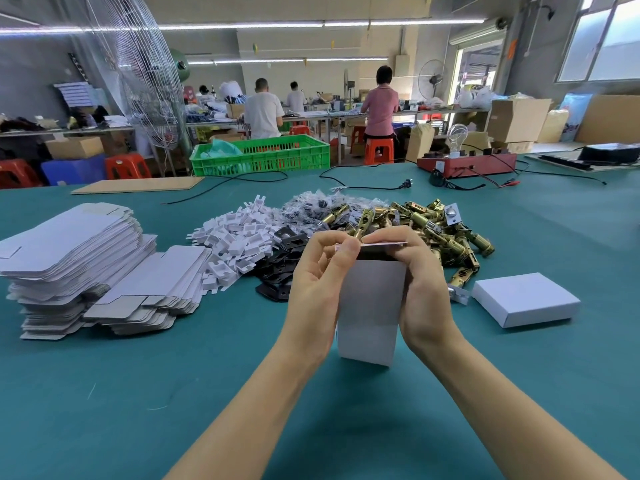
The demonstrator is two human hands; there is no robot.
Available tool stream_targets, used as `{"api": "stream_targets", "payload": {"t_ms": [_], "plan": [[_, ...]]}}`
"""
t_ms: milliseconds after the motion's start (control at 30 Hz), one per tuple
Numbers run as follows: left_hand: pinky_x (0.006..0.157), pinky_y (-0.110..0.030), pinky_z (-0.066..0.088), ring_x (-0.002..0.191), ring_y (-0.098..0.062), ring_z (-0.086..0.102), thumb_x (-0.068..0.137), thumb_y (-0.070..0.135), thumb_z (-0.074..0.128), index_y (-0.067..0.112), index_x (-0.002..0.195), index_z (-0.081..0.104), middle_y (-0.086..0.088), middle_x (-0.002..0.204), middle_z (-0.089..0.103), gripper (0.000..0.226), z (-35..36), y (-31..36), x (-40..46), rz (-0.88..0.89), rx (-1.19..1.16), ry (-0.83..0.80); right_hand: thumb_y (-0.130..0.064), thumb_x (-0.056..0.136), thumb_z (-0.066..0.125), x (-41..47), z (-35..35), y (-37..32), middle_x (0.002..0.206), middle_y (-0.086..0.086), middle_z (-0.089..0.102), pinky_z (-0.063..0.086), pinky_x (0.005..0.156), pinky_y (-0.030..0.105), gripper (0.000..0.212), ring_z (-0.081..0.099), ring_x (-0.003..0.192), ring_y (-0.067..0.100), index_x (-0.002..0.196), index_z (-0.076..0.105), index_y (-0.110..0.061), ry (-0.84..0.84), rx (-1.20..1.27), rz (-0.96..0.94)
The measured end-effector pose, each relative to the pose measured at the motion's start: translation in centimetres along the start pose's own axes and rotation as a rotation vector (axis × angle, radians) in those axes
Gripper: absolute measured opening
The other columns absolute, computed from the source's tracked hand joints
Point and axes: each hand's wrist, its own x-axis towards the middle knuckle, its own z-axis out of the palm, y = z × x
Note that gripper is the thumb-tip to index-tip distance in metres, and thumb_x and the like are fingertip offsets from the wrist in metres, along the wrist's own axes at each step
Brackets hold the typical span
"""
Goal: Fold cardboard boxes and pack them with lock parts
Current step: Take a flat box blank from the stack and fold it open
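The white box [370, 306] stands upright on the green counter [173, 393], grasped between the left hand [317, 289] and the right hand [420, 289], whose fingers pinch its top flap, just before the brass lock parts [426, 223].

Matt white cardboard box [370, 306]; glossy brass latches [433, 226]; teal cloth table [173, 393].

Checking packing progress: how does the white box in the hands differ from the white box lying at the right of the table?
The held box stands upright on end; the finished box lies flat. The held box is gripped at its top by the left hand and right hand, while the finished box lies untouched. The held box's top flap is not yet shut; the finished box is closed. Both are plain white cardboard on the green table.
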Motion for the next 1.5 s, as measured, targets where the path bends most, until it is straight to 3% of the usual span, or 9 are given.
{"api": "stream_targets", "payload": {"t_ms": [67, 133, 267, 600, 733, 833, 1000, 1167, 1500], "plan": [[0.073, -0.033, 0.042, 0.078, -0.013, 0.053, 0.083, 0.035, 0.066, 0.031, 0.08, 0.067, 0.004, 0.083, 0.061, 0.005, -0.1, 0.0, 0.0, -0.021, -0.007, 0.014, -0.033, 0.078, 0.049, -0.3, 0.1, 0.1, 0.094, 0.009, 0.066, 0.044, 0.08, 0.041, 0.023, 0.059, 0.093, 0.03, 0.084, 0.067, -0.02, -0.008, -0.062, 0.021], [0.075, -0.034, 0.042, 0.082, -0.016, 0.053, 0.084, 0.03, 0.062, 0.029, 0.085, 0.067, -0.001, 0.089, 0.062, 0.005, -0.2, -0.2, 0.0, -0.034, 0.016, 0.025, -0.041, 0.081, 0.053, -0.4, 0.2, 0.2, 0.095, 0.008, 0.065, 0.045, 0.078, 0.036, 0.027, 0.059, 0.09, 0.023, 0.089, 0.065, -0.017, 0.012, -0.157, 0.01], [0.077, -0.034, 0.046, 0.087, -0.015, 0.057, 0.083, 0.034, 0.062, 0.035, 0.098, 0.068, 0.004, 0.094, 0.065, 0.016, -0.5, -0.5, 0.1, -0.041, 0.109, 0.042, -0.033, 0.086, 0.052, -0.2, 0.1, 0.4, 0.084, -0.009, 0.061, 0.044, 0.067, 0.018, 0.017, 0.055, 0.078, 0.007, 0.093, 0.061, -0.02, 0.069, -0.145, 0.032], [0.074, -0.037, 0.045, 0.084, -0.016, 0.056, 0.087, 0.034, 0.057, 0.041, 0.092, 0.066, 0.008, 0.087, 0.064, 0.012, -0.6, -0.3, 0.2, 0.029, 0.164, 0.064, -0.019, 0.098, 0.051, -0.5, 0.7, 0.2, 0.087, 0.0, 0.062, 0.045, 0.066, 0.04, 0.017, 0.05, 0.073, 0.023, 0.094, 0.063, -0.03, 0.021, -0.166, -0.056], [0.075, -0.04, 0.047, 0.085, -0.018, 0.058, 0.087, 0.034, 0.057, 0.037, 0.091, 0.069, 0.006, 0.089, 0.067, 0.013, -0.7, -0.2, 0.3, 0.025, 0.136, 0.083, -0.02, 0.098, 0.052, -0.5, 0.6, 0.2, 0.085, 0.001, 0.06, 0.045, 0.063, 0.03, 0.014, 0.05, 0.072, 0.015, 0.094, 0.063, -0.027, 0.061, -0.169, -0.014], [0.076, -0.041, 0.046, 0.086, -0.018, 0.058, 0.088, 0.035, 0.057, 0.037, 0.091, 0.069, 0.006, 0.089, 0.067, 0.013, -0.7, -0.2, 0.3, 0.028, 0.131, 0.089, -0.021, 0.098, 0.052, -0.5, 0.7, 0.0, 0.083, 0.01, 0.057, 0.043, 0.061, 0.031, 0.015, 0.047, 0.072, 0.02, 0.092, 0.064, -0.027, 0.068, -0.115, 0.013], [0.076, -0.041, 0.044, 0.085, -0.018, 0.056, 0.088, 0.034, 0.056, 0.038, 0.09, 0.069, 0.008, 0.086, 0.065, 0.014, -0.3, -0.3, 0.1, 0.039, 0.124, 0.119, -0.032, 0.09, 0.055, -0.6, 1.0, -0.4, 0.082, 0.003, 0.061, 0.047, 0.062, 0.034, 0.011, 0.053, 0.075, 0.022, 0.088, 0.065, -0.029, 0.075, -0.03, 0.056], [0.078, -0.044, 0.044, 0.085, -0.02, 0.055, 0.087, 0.034, 0.056, 0.037, 0.089, 0.069, 0.005, 0.085, 0.064, 0.013, -0.3, -0.3, 0.1, 0.034, 0.106, 0.122, -0.022, 0.094, 0.053, -0.5, 1.0, -0.5, 0.078, -0.007, 0.064, 0.051, 0.056, 0.022, 0.011, 0.059, 0.067, 0.007, 0.092, 0.063, -0.019, 0.073, 0.007, 0.061], [0.07, -0.036, 0.048, 0.082, -0.013, 0.061, 0.088, 0.033, 0.057, 0.038, 0.088, 0.068, 0.009, 0.087, 0.068, 0.012, -0.5, -0.2, 0.1, 0.028, 0.141, 0.1, -0.017, 0.083, 0.063, 0.1, 0.3, -1.4, 0.083, 0.003, 0.071, 0.053, 0.055, 0.023, 0.011, 0.065, 0.068, 0.01, 0.084, 0.073, -0.012, 0.086, 0.261, 0.254]]}}
